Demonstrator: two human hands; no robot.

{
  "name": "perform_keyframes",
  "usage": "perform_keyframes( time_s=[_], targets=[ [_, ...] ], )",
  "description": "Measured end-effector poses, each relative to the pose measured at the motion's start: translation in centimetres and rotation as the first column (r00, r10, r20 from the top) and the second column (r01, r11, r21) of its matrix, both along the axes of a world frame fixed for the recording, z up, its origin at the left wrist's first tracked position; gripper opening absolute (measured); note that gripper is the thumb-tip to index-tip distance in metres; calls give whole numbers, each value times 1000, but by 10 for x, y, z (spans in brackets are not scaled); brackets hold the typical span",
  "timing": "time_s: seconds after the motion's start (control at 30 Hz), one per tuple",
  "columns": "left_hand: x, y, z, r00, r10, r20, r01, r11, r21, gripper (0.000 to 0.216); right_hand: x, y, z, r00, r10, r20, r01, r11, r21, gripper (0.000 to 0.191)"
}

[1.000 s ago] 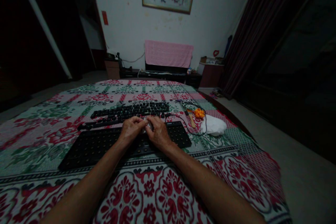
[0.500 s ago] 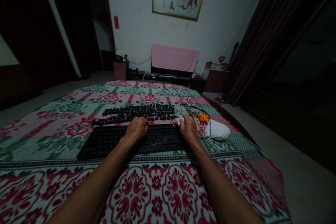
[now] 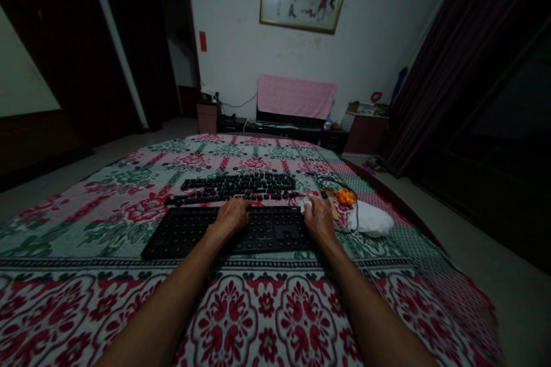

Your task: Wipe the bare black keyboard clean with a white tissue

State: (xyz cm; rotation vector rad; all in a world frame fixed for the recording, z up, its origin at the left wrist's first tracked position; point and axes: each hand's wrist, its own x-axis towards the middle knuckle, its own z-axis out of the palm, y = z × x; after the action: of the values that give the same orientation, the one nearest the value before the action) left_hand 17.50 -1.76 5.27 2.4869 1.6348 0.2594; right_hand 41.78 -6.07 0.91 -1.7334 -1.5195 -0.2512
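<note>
A black keyboard [image 3: 183, 232] with its keycaps off lies flat on the patterned cloth in front of me. My left hand [image 3: 232, 216] rests over its far middle part, fingers curled down at the far edge. At the keyboard's right end, my right hand [image 3: 321, 219] is closed on a crumpled white tissue [image 3: 305, 204], with the thumb and fingers pressed together. Just beyond the keyboard, loose black keycaps [image 3: 241, 184] are laid out in rows. The undersides of both hands are hidden.
To the right are an orange object [image 3: 345, 196], a white cloth or bag [image 3: 373, 220] and a looped dark cable [image 3: 356, 212]. The patterned cloth [image 3: 258, 152] covers the large table. A pink towel [image 3: 297, 95] hangs over a screen by the far wall.
The whole view has swung slightly left, so everything sits further right in the picture. Both hands keep nearly the same places on the keyboard, the right one still with the tissue.
</note>
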Motion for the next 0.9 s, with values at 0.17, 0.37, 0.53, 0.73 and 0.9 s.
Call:
perform_keyframes(
  time_s=[0.17,0.37,0.53,0.73,0.9],
  targets=[
    [-7,1,-3,1000,24,-10,-24,999,49,35,-8,3,0,1000,17,-3,-17,999,-29,32],
    [-10,6,-9,1000,31,-5,-31,998,63,33,-13,4,0,1000,25,-7,-25,998,-54,33],
    [-10,7,-9,1000,5,-10,-5,998,69,33,-13,2,2,1000,18,12,-17,998,-55,31],
    [-8,4,-5,1000,-13,-16,13,999,46,32,-10,-1,3,1000,-6,30,9,996,-94,31],
    [-6,2,-4,1000,-9,-27,10,998,58,36,-7,-2,2,998,-41,39,46,991,-125,31]
  ],
)
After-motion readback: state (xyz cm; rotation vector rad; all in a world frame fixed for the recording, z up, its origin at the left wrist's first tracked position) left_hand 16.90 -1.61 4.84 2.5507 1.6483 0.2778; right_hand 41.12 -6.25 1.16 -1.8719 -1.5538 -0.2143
